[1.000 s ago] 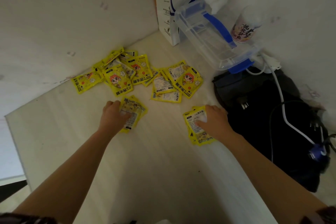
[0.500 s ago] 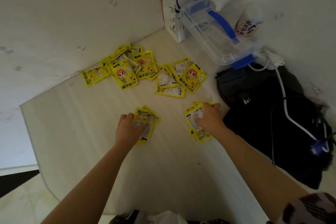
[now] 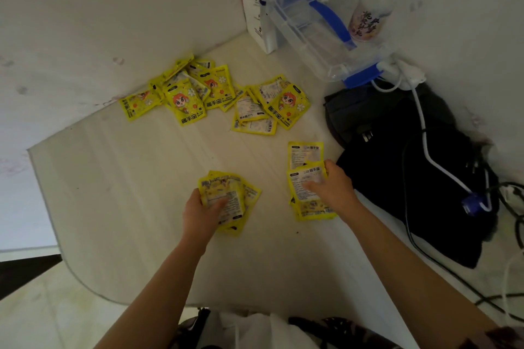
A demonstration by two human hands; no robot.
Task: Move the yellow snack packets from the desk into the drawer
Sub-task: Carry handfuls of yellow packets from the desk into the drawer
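Note:
Several yellow snack packets lie on the pale desk (image 3: 136, 207). A loose heap of packets (image 3: 187, 93) sits against the back wall, and a second cluster (image 3: 272, 108) lies to its right. My left hand (image 3: 201, 212) grips a small stack of packets (image 3: 229, 201) near the desk's middle. My right hand (image 3: 331, 187) holds another stack (image 3: 306, 187) close to the black bag. One packet (image 3: 304, 150) lies face down just beyond that stack. No drawer is in view.
A black bag (image 3: 411, 178) with white and black cables (image 3: 428, 150) fills the desk's right side. A clear plastic box with blue handle (image 3: 320, 31), a white paper bag (image 3: 255, 3) and a cup (image 3: 368, 20) stand in the back corner. Desk's rounded edge at front left.
Both hands have drawn back toward me from the heaps, each with its stack of packets. One packet has stayed on the desk beyond the right hand's stack.

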